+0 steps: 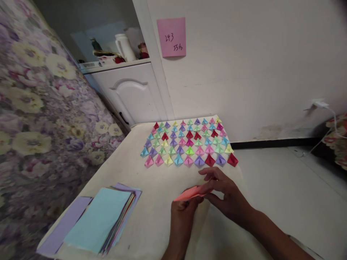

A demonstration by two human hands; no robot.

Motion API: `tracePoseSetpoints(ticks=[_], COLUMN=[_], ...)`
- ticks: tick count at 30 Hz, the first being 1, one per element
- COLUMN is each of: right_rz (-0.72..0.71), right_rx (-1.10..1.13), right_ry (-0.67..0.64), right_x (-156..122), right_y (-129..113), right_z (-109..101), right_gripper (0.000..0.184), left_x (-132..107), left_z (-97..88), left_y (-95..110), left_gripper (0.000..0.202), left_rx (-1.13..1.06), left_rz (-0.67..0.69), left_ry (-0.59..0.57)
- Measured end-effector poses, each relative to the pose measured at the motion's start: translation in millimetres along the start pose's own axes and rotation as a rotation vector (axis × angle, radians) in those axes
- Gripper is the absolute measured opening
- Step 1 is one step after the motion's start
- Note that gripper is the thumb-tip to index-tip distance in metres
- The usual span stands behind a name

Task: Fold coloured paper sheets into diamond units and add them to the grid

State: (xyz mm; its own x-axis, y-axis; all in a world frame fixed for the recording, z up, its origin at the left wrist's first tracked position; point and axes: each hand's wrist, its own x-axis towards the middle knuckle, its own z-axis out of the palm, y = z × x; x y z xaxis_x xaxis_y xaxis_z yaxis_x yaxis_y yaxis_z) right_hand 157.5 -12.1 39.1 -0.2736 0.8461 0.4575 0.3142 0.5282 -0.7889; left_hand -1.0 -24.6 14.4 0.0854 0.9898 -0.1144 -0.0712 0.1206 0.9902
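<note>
A folded piece of salmon-pink paper (187, 194) is held up over the near part of the table. My left hand (184, 209) grips it from below, its fingers curled behind the sheet. From the right, my right hand (221, 186) pinches the paper's right end between thumb and index finger, with the other fingers bent loosely above. Just beyond my hands, rows of small folded paper pieces (188, 160) in red, pink, blue, green, purple and yellow cover the table's far end. The underside of the held paper is hidden.
A stack of coloured paper (100, 216), light blue on top, lies at the left on the cream-covered table (151, 216), beside a purple sheet (66, 224). A floral curtain (54, 119) borders the left. Behind stand a white cabinet (135, 94) and a wall with a pink note (172, 36).
</note>
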Motion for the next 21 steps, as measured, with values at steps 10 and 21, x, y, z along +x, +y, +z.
tracePoseSetpoints(ticks=[10, 21], right_rz=[-0.046, 0.046], right_rx=[-0.147, -0.249], right_ry=[-0.004, -0.088], right_x=[-3.6, -1.0], right_y=[9.0, 9.4], right_z=[1.7, 0.5], right_gripper=[0.027, 0.022], left_x=[-3.9, -0.9], left_z=[3.6, 8.7], left_y=[4.2, 2.9], left_gripper=[0.023, 0.029], left_rx=[0.059, -0.061], left_rz=[0.036, 0.002], left_ry=[-0.024, -0.125])
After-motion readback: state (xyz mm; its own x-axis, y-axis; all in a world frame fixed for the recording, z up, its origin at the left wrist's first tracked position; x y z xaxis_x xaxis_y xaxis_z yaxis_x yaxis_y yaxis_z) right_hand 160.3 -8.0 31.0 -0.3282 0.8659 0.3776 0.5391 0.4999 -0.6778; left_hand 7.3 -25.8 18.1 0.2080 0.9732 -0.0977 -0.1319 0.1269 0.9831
